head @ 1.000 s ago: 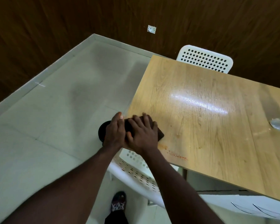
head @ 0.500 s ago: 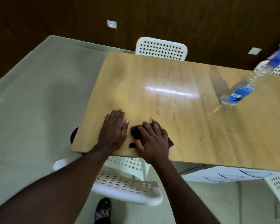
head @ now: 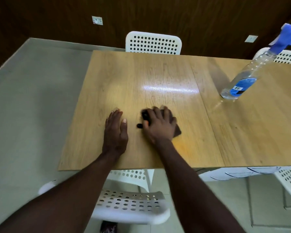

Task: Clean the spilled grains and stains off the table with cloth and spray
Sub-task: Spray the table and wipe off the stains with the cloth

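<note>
Stain [head: 182,147] lies just beside my right hand [head: 158,127], toward me; that hand presses flat on the cloth [head: 177,131], left hand [head: 115,133] flat, empty.

**Legible markings: none**

Nothing here can be read as text. My spray bottle [head: 256,67] carries a blue label [head: 244,82] with a small white barcode patch; its print is too small and blurred to resolve. The wall plate [head: 97,20] shows no readable marking.

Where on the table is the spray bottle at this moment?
In the head view the spray bottle stands on the far right of the table, apart from the right hand pressing the cloth.
</note>
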